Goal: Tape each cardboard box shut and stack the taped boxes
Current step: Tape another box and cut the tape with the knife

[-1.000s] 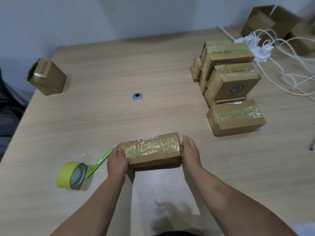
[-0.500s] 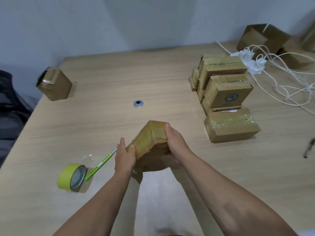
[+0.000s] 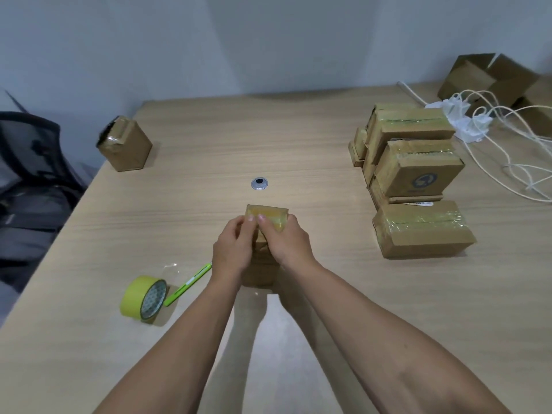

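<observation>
1. At frame centre, the left hand (image 3: 231, 249) and right hand (image 3: 288, 243) grip an upright taped box (image 3: 265, 215).
2. The tape roll (image 3: 143, 297) and green cutter (image 3: 186, 285) lie lower left.
3. Stacked boxes (image 3: 415, 162) sit right.

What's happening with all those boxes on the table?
A person grips a small brown cardboard box with the left hand and right hand, standing it on end, thumbs at its taped top. The yellow tape roll and green cutter lie beside it. Taped brown boxes sit stacked at right.
</observation>
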{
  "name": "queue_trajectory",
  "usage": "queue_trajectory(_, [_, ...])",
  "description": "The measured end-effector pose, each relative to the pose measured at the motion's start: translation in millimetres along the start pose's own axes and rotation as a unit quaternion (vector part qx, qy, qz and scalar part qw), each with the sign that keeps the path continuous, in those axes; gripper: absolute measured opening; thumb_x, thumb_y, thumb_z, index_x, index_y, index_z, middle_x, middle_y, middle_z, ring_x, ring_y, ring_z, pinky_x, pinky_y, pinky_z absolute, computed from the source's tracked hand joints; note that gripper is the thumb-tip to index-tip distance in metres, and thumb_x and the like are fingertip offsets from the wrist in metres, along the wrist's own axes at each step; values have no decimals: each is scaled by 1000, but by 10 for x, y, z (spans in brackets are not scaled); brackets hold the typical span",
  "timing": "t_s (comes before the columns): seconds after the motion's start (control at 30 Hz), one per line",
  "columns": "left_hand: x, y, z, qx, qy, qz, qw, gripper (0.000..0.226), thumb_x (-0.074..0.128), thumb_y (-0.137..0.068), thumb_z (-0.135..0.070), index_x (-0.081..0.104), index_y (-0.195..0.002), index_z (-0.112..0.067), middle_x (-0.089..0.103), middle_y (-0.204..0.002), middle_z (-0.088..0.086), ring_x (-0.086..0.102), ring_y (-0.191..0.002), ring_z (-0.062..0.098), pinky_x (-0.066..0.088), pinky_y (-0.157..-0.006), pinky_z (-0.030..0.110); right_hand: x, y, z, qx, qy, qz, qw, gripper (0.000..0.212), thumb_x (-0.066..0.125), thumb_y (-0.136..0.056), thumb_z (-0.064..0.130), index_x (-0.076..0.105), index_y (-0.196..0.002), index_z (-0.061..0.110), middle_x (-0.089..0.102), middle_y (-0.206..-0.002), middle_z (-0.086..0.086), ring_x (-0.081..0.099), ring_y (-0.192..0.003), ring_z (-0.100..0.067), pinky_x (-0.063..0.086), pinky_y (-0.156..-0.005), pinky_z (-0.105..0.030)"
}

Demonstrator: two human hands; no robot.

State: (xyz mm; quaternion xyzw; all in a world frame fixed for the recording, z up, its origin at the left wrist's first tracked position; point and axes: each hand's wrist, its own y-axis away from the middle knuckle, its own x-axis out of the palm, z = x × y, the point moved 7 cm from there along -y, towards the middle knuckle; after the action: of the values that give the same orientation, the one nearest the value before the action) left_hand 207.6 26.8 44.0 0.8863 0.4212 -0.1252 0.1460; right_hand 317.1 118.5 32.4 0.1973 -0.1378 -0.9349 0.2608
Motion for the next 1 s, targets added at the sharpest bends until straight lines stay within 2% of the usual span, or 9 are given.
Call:
queue_trajectory(0.1, [-43, -38, 25, -1, -46, 0, 999, 32, 54, -96, -52, 66, -109, -25, 69, -94, -5, 62, -90, 17, 48, -79, 34, 64, -10, 78, -3, 15, -6, 1000, 51, 55, -96, 55, 53, -124, 12, 64, -119, -8, 59, -99, -25, 40, -76, -30])
queue_trajectory(0.23, [-131, 8, -34, 24, -59, -16, 998, 30, 48, -102, -37, 56, -77, -22, 56, -70, -6, 51, -71, 15, 37, -63, 32, 124, 25, 112, -30, 37, 2, 999, 43, 49, -100, 51, 56, -118, 13, 65, -115, -7, 54, -93, -22, 39, -77, -30])
queue_trajectory(0.37, [-201, 25, 3, -8, -28, -21, 999, 40, 48, -102, -32, 55, -65, -17, 52, -60, -7, 45, -62, 12, 34, -60, 32, 197, 38, 123, -44, 61, 9, 997, 43, 40, -103, 49, 56, -120, 13, 64, -116, -10, 59, -103, -29, 44, -83, -36])
queue_trajectory(0.47, [-246, -22, 48, -57, 33, -17, 998, 37, 54, -88, -40, 57, -68, -8, 52, -68, 1, 44, -68, 18, 33, -66, 35, 233, 23, 132, -46, 71, 14, 996, 45, 34, -104, 47, 56, -118, 11, 63, -113, -14, 59, -105, -33, 44, -84, -38])
queue_trajectory(0.63, [-277, -152, 118, -104, 11, 4, 994, 28, 50, -69, -45, 54, -65, -18, 48, -67, 6, 43, -70, 21, 36, -68, 40, 188, -26, 156, -45, 64, 15, 997, 45, 30, -108, 37, 58, -117, 3, 63, -113, -15, 56, -109, -32, 34, -81, -32])
queue_trajectory(0.73, [-226, -178, 38, -57, -63, 40, 996, 54, 37, -82, -60, 66, -84, -14, 68, -88, 0, 59, -85, 25, 46, -79, 41, 84, -52, 161, -38, 66, 13, 997, 42, 25, -110, 32, 60, -107, 9, 57, -101, -6, 50, -99, -26, 29, -79, -28])
queue_trajectory(0.8, [-201, -194, -58, -24, -124, 46, 991, 56, 32, -95, -61, 67, -96, -17, 67, -98, 2, 60, -93, 25, 47, -83, 41, 68, -61, 161, -31, 65, 22, 997, 46, 24, -110, 38, 62, -111, 13, 56, -103, -3, 47, -97, -22, 31, -81, -29])
queue_trajectory(0.9, [-169, -268, -148, 8, -183, 39, 982, 47, 36, -101, -55, 60, -89, -16, 65, -90, 4, 60, -88, 25, 41, -71, 36, 85, -67, 121, -21, 53, 19, 998, 46, 34, -104, 54, 64, -115, 20, 63, -110, -3, 50, -97, -21, 36, -80, -32])
queue_trajectory(1.0, [-181, -288, -164, 27, -184, 33, 982, 45, 40, -102, -48, 57, -81, -12, 63, -81, 5, 58, -81, 26, 38, -64, 35, 93, -53, 82, -31, 43, -5, 999, 42, 40, -101, 54, 66, -110, 22, 66, -105, -3, 56, -95, -21, 39, -76, -31])
